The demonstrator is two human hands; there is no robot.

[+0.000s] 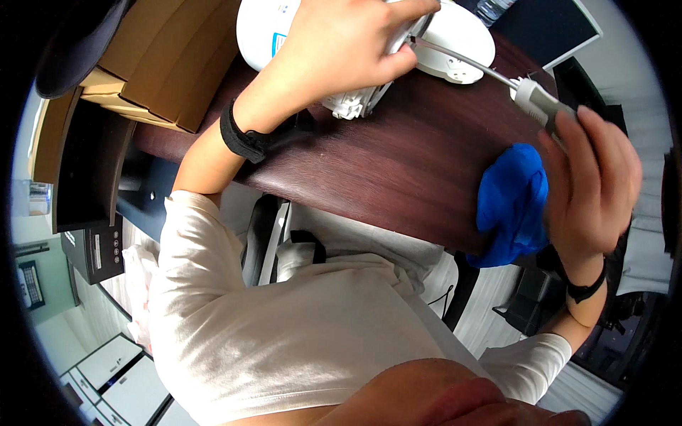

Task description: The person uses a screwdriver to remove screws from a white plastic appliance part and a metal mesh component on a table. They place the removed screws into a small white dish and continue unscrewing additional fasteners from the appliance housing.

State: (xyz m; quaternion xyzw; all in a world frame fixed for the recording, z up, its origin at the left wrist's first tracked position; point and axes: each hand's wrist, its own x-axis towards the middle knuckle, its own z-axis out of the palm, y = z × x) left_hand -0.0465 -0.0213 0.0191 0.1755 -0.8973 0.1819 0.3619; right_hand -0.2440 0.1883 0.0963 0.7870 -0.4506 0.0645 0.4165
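My left hand (pixel 341 50) reaches across the dark wooden table and grips a white plastic device part (pixel 359 99), most of it hidden under the palm. My right hand (pixel 593 177) is closed on the grey-and-white handle of a screwdriver (pixel 533 99). Its long metal shaft slants left, and the tip meets the device close to my left thumb; whether it sits in a screw I cannot tell. A rounded white shell (pixel 256 35) with a blue label lies left of my left hand. Beyond the shaft rests a white oval cover (pixel 462 42).
A crumpled blue cloth (pixel 515 206) hangs over the table's near right edge, beside my right hand. Cardboard boxes (pixel 174 57) are stacked at the left. A clear bottle (pixel 491 10) and a dark screen (pixel 543 32) stand at the back right.
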